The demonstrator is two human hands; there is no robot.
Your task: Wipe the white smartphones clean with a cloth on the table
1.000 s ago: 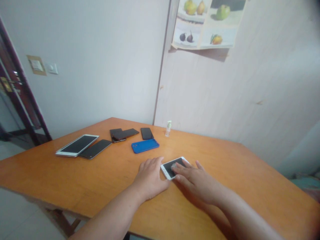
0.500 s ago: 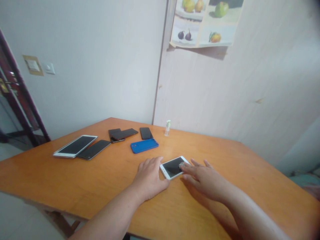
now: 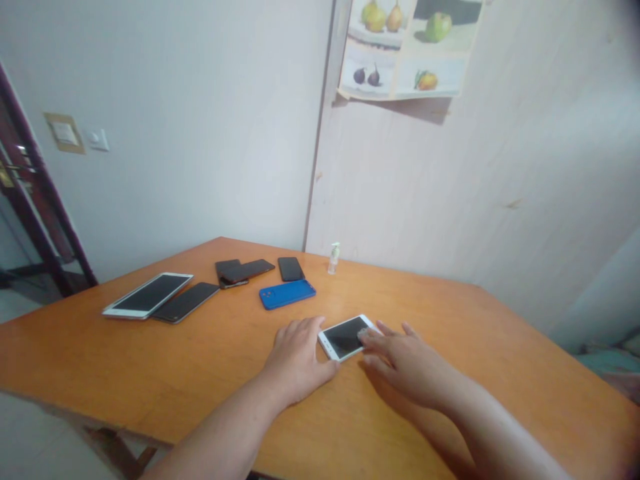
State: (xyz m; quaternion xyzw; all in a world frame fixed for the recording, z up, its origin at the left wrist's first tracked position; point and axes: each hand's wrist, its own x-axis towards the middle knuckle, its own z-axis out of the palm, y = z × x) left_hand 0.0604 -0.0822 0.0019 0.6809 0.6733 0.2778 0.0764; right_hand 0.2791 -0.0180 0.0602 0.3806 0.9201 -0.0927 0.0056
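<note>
A white smartphone [image 3: 345,338] with a dark screen lies face up on the wooden table. My left hand [image 3: 299,360] grips its left end, the thumb on the near edge and the fingertips at the far one. Over the phone's right end reaches my right hand [image 3: 400,357]. Its front fingertips press a small whitish wad [image 3: 362,334] onto the screen, while other fingers are spread. The wad is mostly hidden and its material cannot be made out. A blue phone case [image 3: 287,294] lies beyond my left hand.
On the left are a white tablet [image 3: 149,295] and a dark phone [image 3: 187,303] touching it. Farther back lie overlapping dark phones [image 3: 249,270], another black phone [image 3: 291,269] and a small clear pump bottle [image 3: 334,260]. Walls stand behind the table [image 3: 215,373].
The whole view has shifted slightly. My right fingertips stay on the screen with the wad, which shows less now. My left hand keeps its grip on the phone.
</note>
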